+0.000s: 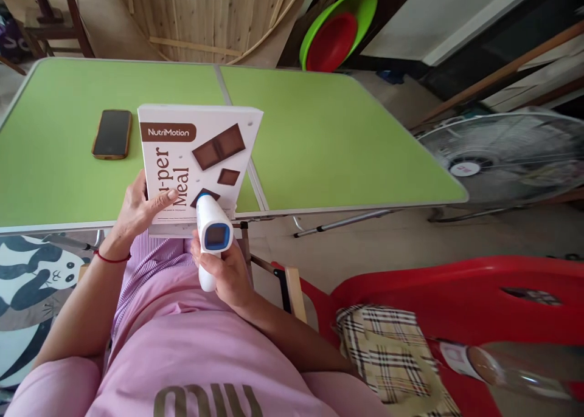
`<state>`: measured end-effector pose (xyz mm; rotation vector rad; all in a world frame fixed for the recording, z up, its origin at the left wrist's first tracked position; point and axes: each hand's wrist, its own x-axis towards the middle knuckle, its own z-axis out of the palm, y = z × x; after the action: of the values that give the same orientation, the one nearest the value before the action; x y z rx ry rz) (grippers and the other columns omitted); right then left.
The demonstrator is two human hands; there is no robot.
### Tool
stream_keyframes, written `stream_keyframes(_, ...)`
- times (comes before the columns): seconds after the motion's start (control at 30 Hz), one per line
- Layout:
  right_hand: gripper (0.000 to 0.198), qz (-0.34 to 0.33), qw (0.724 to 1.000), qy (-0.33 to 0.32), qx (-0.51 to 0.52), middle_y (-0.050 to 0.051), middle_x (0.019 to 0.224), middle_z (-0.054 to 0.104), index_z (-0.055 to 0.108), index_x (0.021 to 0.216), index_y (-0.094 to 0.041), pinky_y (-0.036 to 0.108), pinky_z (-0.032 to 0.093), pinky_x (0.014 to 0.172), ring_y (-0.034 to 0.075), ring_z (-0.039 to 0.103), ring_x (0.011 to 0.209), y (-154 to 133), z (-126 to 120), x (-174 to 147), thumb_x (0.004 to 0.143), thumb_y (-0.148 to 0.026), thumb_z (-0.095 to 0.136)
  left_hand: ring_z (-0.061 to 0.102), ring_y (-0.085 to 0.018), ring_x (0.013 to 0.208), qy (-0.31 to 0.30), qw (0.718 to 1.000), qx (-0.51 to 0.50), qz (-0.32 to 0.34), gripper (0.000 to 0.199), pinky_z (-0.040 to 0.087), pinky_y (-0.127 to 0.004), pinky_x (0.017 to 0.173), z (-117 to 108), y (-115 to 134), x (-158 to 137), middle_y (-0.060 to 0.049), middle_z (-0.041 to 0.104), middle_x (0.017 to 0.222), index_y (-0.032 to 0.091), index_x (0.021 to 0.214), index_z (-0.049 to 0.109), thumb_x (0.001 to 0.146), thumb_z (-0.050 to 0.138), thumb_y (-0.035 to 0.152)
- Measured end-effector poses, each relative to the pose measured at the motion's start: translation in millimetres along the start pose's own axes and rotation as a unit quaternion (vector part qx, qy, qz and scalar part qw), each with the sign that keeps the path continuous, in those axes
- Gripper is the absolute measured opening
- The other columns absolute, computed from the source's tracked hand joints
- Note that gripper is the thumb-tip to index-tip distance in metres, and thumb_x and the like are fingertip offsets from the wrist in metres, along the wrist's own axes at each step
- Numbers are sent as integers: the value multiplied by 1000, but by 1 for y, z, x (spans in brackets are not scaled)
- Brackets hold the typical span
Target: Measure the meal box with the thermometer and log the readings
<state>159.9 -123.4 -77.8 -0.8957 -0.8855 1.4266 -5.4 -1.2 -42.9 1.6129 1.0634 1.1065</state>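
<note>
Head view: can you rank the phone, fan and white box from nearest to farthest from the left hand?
1. White box: held by the left hand.
2. Phone: on the green table, left of the box.
3. Fan: far right, by the table's right end.

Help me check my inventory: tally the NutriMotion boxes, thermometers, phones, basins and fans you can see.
NutriMotion box: 1
Thermometer: 1
Phone: 1
Basins: 2 (green basin, red basin)
Fan: 1
Total: 6
</note>
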Motion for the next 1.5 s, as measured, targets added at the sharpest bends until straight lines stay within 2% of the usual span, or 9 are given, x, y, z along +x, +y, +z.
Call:
stream_keyframes(0.47, 31, 7, 998, 24, -53, -2, 69, 56, 61, 78, -22, 30, 39, 61, 13, 46, 63, -2, 0, 1, 69, -47, 75, 69, -34, 93, 6, 1000, 17, 6, 65, 55, -45, 82, 0, -1, -1, -12, 73, 101, 17, 110, 66, 73, 78, 69)
stream_keyframes(0.67, 33, 4, 999, 20, -38, -1, 73, 56, 61, 82, -22, 30, 39, 60, 13, 46, 65, 2, -1, 1, 72, -50, 75, 69, -35, 95, 7, 1000, 5, 7, 63, 55, -46, 82, 0, -4, 0, -12, 72, 102, 17, 111, 66, 73, 79, 66)
stream_keyframes(0.9, 31, -12, 1000, 0, -24, -3, 68, 53, 59, 80, -22, 28, 34, 55, 12, 43, 60, -2, 1, 3, 73, -48, 75, 67, -36, 100, 5, 1000, 6, 11, 64, 54, -49, 88, 0, -2, -1, -12, 72, 106, 17, 114, 65, 75, 78, 65)
stream_keyframes(1.17, 34, 3, 1000, 1, -25, -3, 68, 54, 59, 81, -21, 29, 34, 55, 11, 43, 59, -4, 2, 3, 72, -50, 75, 67, -37, 99, 5, 1000, 0, 1, 66, 54, -47, 83, 1, -1, -1, -13, 71, 106, 16, 111, 66, 73, 78, 68)
stream_keyframes(1.5, 34, 0, 1000, -1, -23, -2, 69, 55, 60, 82, -21, 29, 35, 56, 11, 44, 60, -4, 1, 4, 72, -50, 76, 67, -36, 100, 6, 1000, 8, 6, 63, 54, -48, 85, 0, -1, -1, -13, 72, 107, 15, 111, 66, 75, 78, 65)
